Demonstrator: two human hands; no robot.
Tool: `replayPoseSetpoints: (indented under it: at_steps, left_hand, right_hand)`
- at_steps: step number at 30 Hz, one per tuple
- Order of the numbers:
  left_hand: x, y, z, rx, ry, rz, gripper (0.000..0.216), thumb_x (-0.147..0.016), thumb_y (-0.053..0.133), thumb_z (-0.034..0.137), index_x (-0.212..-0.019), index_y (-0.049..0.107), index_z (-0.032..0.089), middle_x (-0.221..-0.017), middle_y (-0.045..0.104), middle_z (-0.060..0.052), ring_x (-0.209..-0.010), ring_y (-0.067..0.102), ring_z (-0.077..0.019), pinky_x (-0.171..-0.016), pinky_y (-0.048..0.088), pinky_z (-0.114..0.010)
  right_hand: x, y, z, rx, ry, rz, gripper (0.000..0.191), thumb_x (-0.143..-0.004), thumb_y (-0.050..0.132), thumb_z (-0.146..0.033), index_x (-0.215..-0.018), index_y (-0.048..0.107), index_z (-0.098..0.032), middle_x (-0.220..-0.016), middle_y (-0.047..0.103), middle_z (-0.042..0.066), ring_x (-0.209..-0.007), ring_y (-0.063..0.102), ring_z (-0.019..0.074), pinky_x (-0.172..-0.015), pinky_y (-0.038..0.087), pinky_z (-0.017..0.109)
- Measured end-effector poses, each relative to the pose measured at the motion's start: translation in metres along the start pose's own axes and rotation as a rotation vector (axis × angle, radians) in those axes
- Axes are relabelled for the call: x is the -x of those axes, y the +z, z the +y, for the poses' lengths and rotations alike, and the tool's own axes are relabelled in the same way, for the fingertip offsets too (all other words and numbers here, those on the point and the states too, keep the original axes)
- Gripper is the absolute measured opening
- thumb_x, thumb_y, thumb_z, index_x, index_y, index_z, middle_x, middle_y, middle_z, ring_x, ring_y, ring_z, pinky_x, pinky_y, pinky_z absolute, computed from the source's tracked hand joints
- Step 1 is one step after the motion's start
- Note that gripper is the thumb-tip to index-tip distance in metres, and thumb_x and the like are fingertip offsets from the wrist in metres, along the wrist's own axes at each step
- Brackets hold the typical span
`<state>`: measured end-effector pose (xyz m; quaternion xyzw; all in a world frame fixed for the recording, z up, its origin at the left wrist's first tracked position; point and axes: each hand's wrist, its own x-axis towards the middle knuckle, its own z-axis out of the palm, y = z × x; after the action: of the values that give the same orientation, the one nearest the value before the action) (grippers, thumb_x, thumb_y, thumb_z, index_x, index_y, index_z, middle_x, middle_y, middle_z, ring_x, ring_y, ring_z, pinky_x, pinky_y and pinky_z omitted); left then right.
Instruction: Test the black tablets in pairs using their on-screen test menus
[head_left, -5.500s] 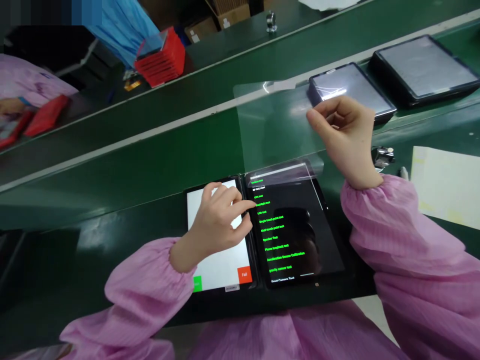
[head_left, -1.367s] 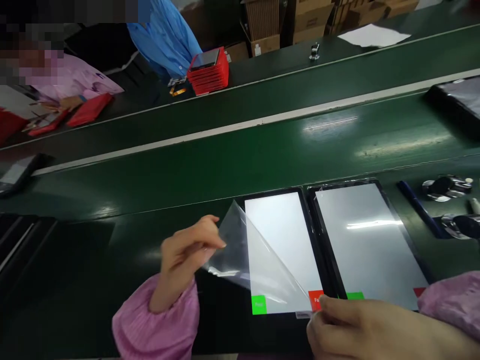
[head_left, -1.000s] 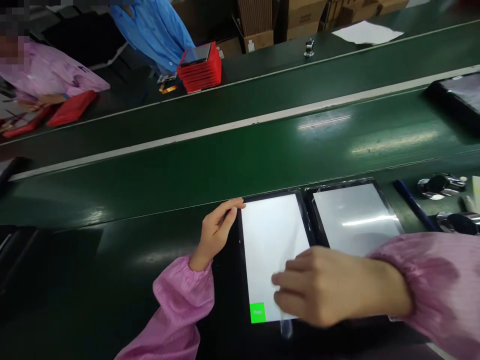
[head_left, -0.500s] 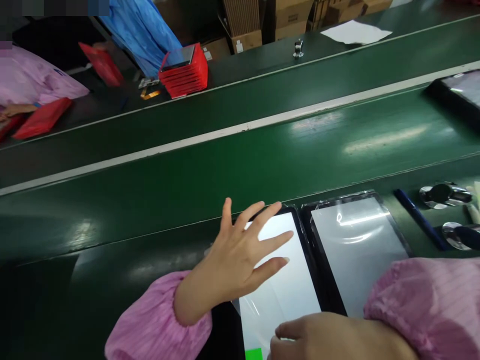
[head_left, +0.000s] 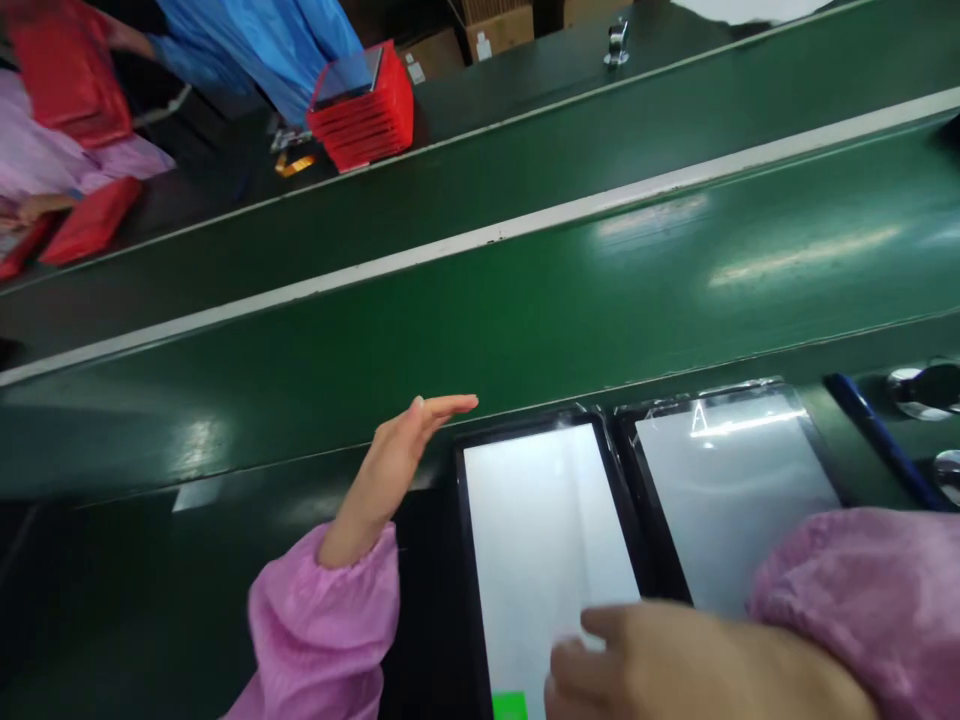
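A flat tablet-like panel (head_left: 544, 540) with a bright white screen and black border lies in front of me. A small green square (head_left: 510, 705) shows at its lower left corner. My left hand (head_left: 394, 460) is raised beside the panel's upper left edge, seen edge-on, fingers stretched out and holding nothing. Over the lower right of the white screen is my right hand (head_left: 682, 660), blurred, with its fingers bent and partly out of frame; whether it grips anything is unclear. To the right lies a second panel (head_left: 735, 490) under glossy clear film, partly covered by my right sleeve.
A blue pen-like stick (head_left: 885, 440) and round chrome pieces (head_left: 926, 390) lie at the right. A green conveyor-like surface (head_left: 450, 330) runs across. Beyond it stands a stack of red trays (head_left: 364, 115), near people in blue and pink clothing. A chrome piece (head_left: 616, 45) sits farther back.
My left hand has moved left off the white screen and turned edge-on. My right hand stays over the lower part. Across the belt, a red item has been raised. The view has shifted slightly.
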<state>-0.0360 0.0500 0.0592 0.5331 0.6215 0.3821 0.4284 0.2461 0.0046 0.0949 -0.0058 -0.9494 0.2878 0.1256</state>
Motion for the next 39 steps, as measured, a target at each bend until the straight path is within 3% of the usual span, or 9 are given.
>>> replayPoseSetpoints:
  at_steps: [4, 8, 14, 20, 26, 29, 32, 36, 39]
  left_hand:
    - [0.015, 0.032, -0.021, 0.21, -0.049, 0.142, 0.054, -0.093, 0.059, 0.069, -0.114, 0.078, 0.022, -0.124, 0.079, -0.011, -0.122, 0.072, -0.0306, -0.111, 0.054, -0.047]
    - [0.02, 0.057, -0.023, 0.147, -0.027, 0.266, 0.044, -0.099, 0.052, 0.06, -0.096, 0.078, 0.024, -0.11, 0.08, -0.006, -0.109, 0.073, -0.0263, -0.105, 0.055, -0.041]
    - [0.014, 0.059, -0.022, 0.166, 0.037, 0.317, 0.048, -0.099, 0.05, 0.062, -0.084, 0.075, 0.024, -0.098, 0.078, -0.005, -0.1, 0.073, -0.0249, -0.097, 0.056, -0.038]
    - [0.011, 0.061, -0.026, 0.184, 0.069, 0.352, 0.044, -0.102, 0.051, 0.052, -0.079, 0.074, 0.023, -0.098, 0.078, -0.005, -0.102, 0.072, -0.0242, -0.1, 0.055, -0.038]
    - [0.014, 0.066, -0.033, 0.188, 0.118, 0.478, 0.05, -0.104, 0.044, 0.063, -0.089, 0.07, 0.023, -0.106, 0.075, -0.007, -0.106, 0.071, -0.0229, -0.101, 0.054, -0.037]
    - [0.042, 0.063, -0.036, 0.158, 0.157, 0.548, 0.049, -0.104, 0.039, 0.066, -0.106, 0.064, 0.024, -0.118, 0.069, -0.008, -0.115, 0.067, -0.0219, -0.103, 0.053, -0.037]
    - [0.086, 0.061, -0.035, 0.088, 0.204, 0.551, 0.049, -0.096, 0.054, 0.072, -0.109, 0.061, 0.025, -0.116, 0.065, -0.008, -0.117, 0.065, -0.024, -0.105, 0.052, -0.04]
    - [0.129, 0.073, -0.028, -0.114, 0.221, 0.449, 0.074, -0.073, 0.083, 0.074, -0.122, 0.058, 0.025, -0.124, 0.059, -0.01, -0.122, 0.061, -0.0308, -0.108, 0.05, -0.05]
    - [0.133, 0.079, -0.023, -0.315, 0.201, 0.416, 0.092, -0.066, 0.092, 0.066, -0.139, 0.052, 0.026, -0.136, 0.055, -0.013, -0.131, 0.055, -0.0352, -0.111, 0.049, -0.054]
  right_hand:
    - [-0.011, -0.05, 0.049, 0.057, 0.08, 0.068, 0.019, -0.094, 0.057, 0.0, -0.096, 0.067, -0.016, -0.079, 0.067, -0.002, -0.056, 0.056, 0.0111, -0.046, 0.037, 0.028]
    - [-0.012, -0.094, 0.098, -0.293, 0.414, 0.417, 0.007, -0.099, 0.065, -0.014, -0.095, 0.066, -0.019, -0.078, 0.068, -0.006, -0.055, 0.063, 0.0063, -0.048, 0.047, 0.018]
    - [-0.007, -0.122, 0.099, -0.441, 0.664, 0.798, 0.024, -0.091, 0.075, -0.001, -0.079, 0.063, -0.019, -0.071, 0.064, -0.008, -0.051, 0.061, 0.0033, -0.047, 0.053, 0.015]
    - [-0.001, -0.112, 0.077, -0.423, 0.655, 0.755, 0.023, -0.09, 0.077, -0.001, -0.08, 0.065, -0.018, -0.076, 0.065, -0.006, -0.052, 0.064, 0.0037, -0.047, 0.055, 0.016]
    - [0.006, -0.107, 0.062, -0.362, 0.666, 0.772, 0.022, -0.091, 0.079, -0.008, -0.081, 0.062, -0.019, -0.08, 0.068, -0.006, -0.054, 0.065, 0.0044, -0.046, 0.054, 0.017]
    - [0.01, -0.105, 0.058, -0.344, 0.663, 0.784, 0.023, -0.091, 0.079, -0.008, -0.081, 0.061, -0.02, -0.078, 0.067, -0.006, -0.053, 0.063, 0.004, -0.046, 0.052, 0.017]
    - [0.016, -0.101, 0.058, -0.349, 0.658, 0.766, 0.021, -0.093, 0.073, -0.004, -0.084, 0.062, -0.02, -0.077, 0.068, -0.006, -0.052, 0.063, 0.0044, -0.046, 0.051, 0.018]
    - [0.016, -0.095, 0.064, -0.353, 0.648, 0.751, 0.021, -0.094, 0.07, -0.003, -0.084, 0.061, -0.02, -0.078, 0.069, -0.005, -0.051, 0.064, 0.0053, -0.046, 0.051, 0.02]
    - [0.013, -0.092, 0.067, -0.366, 0.639, 0.733, 0.022, -0.094, 0.071, -0.005, -0.084, 0.061, -0.021, -0.079, 0.069, -0.005, -0.052, 0.065, 0.0071, -0.045, 0.051, 0.022]
